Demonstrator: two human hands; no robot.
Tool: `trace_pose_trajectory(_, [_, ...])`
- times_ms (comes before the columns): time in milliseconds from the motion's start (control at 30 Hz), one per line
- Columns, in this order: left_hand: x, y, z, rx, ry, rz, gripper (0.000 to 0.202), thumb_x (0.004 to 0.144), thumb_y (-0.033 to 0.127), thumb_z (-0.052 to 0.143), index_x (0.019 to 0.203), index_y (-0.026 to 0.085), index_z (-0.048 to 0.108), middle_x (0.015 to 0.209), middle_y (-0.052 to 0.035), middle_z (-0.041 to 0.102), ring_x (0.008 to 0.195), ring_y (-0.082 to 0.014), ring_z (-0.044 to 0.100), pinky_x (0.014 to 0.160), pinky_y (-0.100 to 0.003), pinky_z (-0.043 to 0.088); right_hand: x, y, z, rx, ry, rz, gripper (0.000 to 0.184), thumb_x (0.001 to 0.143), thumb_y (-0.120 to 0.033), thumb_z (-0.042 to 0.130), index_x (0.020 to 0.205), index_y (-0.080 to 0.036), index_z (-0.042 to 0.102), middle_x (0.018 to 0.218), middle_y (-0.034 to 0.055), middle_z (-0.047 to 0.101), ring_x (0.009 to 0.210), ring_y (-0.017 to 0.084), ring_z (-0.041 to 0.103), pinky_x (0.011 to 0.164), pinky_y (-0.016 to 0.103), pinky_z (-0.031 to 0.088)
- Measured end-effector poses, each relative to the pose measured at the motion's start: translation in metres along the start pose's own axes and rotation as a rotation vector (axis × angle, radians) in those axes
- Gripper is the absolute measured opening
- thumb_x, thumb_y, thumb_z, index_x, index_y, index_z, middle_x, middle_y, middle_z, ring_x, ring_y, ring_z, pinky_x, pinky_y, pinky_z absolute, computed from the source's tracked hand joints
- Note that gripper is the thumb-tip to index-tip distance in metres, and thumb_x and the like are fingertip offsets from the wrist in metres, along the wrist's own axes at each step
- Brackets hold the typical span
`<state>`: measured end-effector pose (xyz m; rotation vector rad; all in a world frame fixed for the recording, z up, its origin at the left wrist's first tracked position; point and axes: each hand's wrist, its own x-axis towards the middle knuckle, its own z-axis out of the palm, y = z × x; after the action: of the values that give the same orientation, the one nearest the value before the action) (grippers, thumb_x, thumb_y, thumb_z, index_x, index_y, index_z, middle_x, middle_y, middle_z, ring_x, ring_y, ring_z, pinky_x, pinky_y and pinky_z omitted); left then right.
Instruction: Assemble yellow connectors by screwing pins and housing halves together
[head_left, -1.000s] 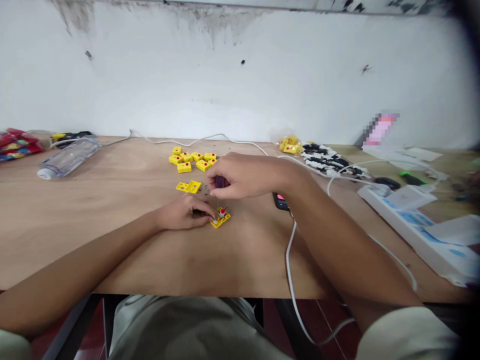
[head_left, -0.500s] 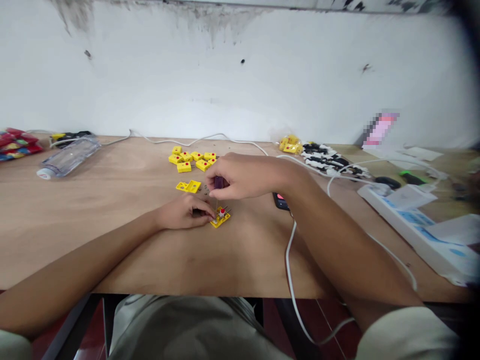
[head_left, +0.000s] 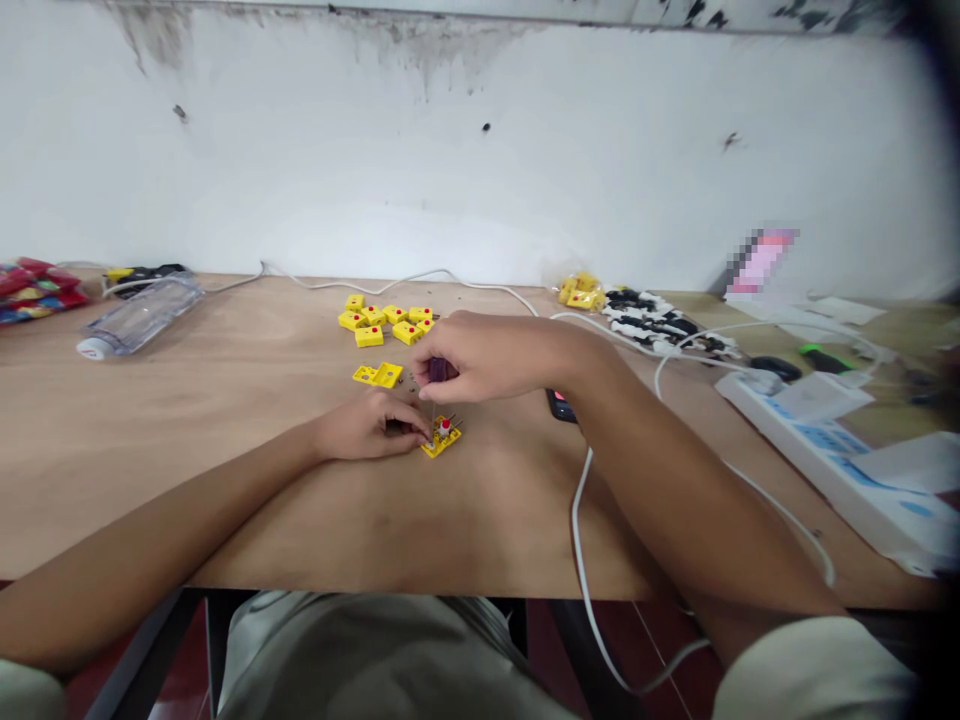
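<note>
Scarcely any shift: left hand (head_left: 367,426) tight on yellow part (head_left: 441,440), right hand (head_left: 487,356) tight around purple-handled tool (head_left: 439,370) above it

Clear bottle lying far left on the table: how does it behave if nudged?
The plastic bottle lies on its side, so it would probably roll. It looks empty, so it is likely light. Its clear wall may dent under a squeeze.

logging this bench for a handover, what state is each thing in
left hand, holding the yellow part down
right hand, shut on the screwdriver, upright over the part
yellow shell, lying open
bottle, on its side
</note>
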<state>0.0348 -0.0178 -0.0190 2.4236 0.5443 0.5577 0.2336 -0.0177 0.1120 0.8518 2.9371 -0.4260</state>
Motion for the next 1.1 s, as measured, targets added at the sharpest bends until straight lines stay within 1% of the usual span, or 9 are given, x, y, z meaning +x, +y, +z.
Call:
trace_pose_trajectory(133, [0.000, 0.000, 0.000, -0.024, -0.005, -0.004, 0.017, 0.089, 0.018, 0.060, 0.099, 0.016, 0.073, 0.092, -0.0070, 0.073, 0.078, -0.0140, 0.065, 0.069, -0.022, 0.048, -0.002, 0.000, -0.001, 0.004, -0.015, -0.037, 0.010, 0.082, -0.018, 0.057, 0.075, -0.015, 0.062, 0.064, -0.0015, 0.058, 0.057, 0.009, 0.041, 0.058, 0.026, 0.025])
trace_pose_trajectory(300, [0.000, 0.000, 0.000, -0.011, 0.010, -0.001, 0.016, 0.089, 0.020, 0.061, 0.099, 0.015, 0.073, 0.090, -0.0068, 0.074, 0.072, -0.0131, 0.065, 0.066, -0.022, 0.048, -0.002, -0.003, -0.002, 0.016, -0.003, -0.024, 0.010, 0.083, -0.023, 0.060, 0.080, -0.016, 0.066, 0.070, 0.0002, 0.063, 0.059, 0.011, 0.045, 0.058, 0.026, 0.028])
trace_pose_trajectory(400, [0.000, 0.000, 0.000, -0.031, 0.014, 0.013, 0.016, 0.089, 0.020, 0.061, 0.098, 0.015, 0.073, 0.092, -0.0078, 0.074, 0.079, -0.0152, 0.067, 0.072, -0.024, 0.050, -0.004, -0.005, -0.001, 0.043, -0.011, -0.017, 0.012, 0.083, -0.026, 0.060, 0.085, -0.017, 0.066, 0.074, 0.0015, 0.064, 0.062, 0.012, 0.048, 0.059, 0.026, 0.030])
trace_pose_trajectory(567, [0.001, 0.000, 0.000, -0.071, -0.011, 0.000, 0.018, 0.090, 0.019, 0.060, 0.099, 0.014, 0.074, 0.095, -0.0094, 0.074, 0.086, -0.0175, 0.068, 0.076, -0.025, 0.051, -0.013, -0.007, 0.000, 0.066, -0.038, -0.020, 0.013, 0.082, -0.016, 0.056, 0.092, -0.019, 0.065, 0.078, 0.0013, 0.065, 0.062, 0.012, 0.048, 0.059, 0.027, 0.031])
trace_pose_trajectory(733, [0.001, 0.001, 0.000, -0.070, -0.004, -0.016, 0.018, 0.089, 0.019, 0.061, 0.100, 0.015, 0.075, 0.095, -0.0089, 0.075, 0.086, -0.0175, 0.068, 0.074, -0.024, 0.052, -0.020, -0.015, -0.003, -0.019, -0.026, 0.009, 0.013, 0.082, -0.012, 0.053, 0.082, -0.018, 0.064, 0.071, 0.0011, 0.062, 0.061, 0.013, 0.047, 0.059, 0.028, 0.029])
trace_pose_trajectory(867, [0.001, 0.000, 0.000, -0.078, 0.013, -0.013, 0.016, 0.089, 0.020, 0.062, 0.098, 0.016, 0.075, 0.098, -0.0088, 0.074, 0.086, -0.0173, 0.068, 0.075, -0.024, 0.051, -0.022, -0.024, -0.005, -0.115, -0.030, 0.128, 0.019, 0.084, -0.020, 0.055, 0.066, -0.017, 0.061, 0.055, 0.0000, 0.053, 0.053, 0.012, 0.041, 0.057, 0.030, 0.025])
trace_pose_trajectory(933, [0.001, 0.000, 0.000, -0.078, 0.013, -0.008, 0.016, 0.089, 0.021, 0.062, 0.097, 0.016, 0.075, 0.098, -0.0086, 0.074, 0.085, -0.0168, 0.068, 0.074, -0.023, 0.051, -0.022, -0.028, -0.004, -0.142, -0.029, 0.190, 0.025, 0.086, -0.024, 0.053, 0.063, -0.016, 0.059, 0.054, 0.0006, 0.052, 0.051, 0.011, 0.040, 0.055, 0.030, 0.024])
trace_pose_trajectory(1000, [0.001, 0.000, -0.001, -0.075, 0.014, -0.008, 0.016, 0.089, 0.023, 0.063, 0.096, 0.017, 0.075, 0.097, -0.0083, 0.074, 0.083, -0.0170, 0.068, 0.075, -0.024, 0.052, -0.021, -0.031, -0.001, -0.131, -0.046, 0.206, 0.023, 0.086, -0.026, 0.053, 0.067, -0.016, 0.061, 0.060, 0.0018, 0.056, 0.052, 0.011, 0.042, 0.055, 0.030, 0.024])
trace_pose_trajectory(1100, [0.001, 0.000, -0.001, -0.081, 0.023, -0.009, 0.017, 0.089, 0.027, 0.064, 0.095, 0.017, 0.076, 0.094, -0.0082, 0.074, 0.083, -0.0177, 0.068, 0.077, -0.026, 0.052, -0.022, -0.034, 0.003, -0.087, -0.073, 0.167, 0.008, 0.082, -0.019, 0.055, 0.080, -0.017, 0.062, 0.070, 0.0020, 0.063, 0.056, 0.012, 0.046, 0.055, 0.029, 0.026])
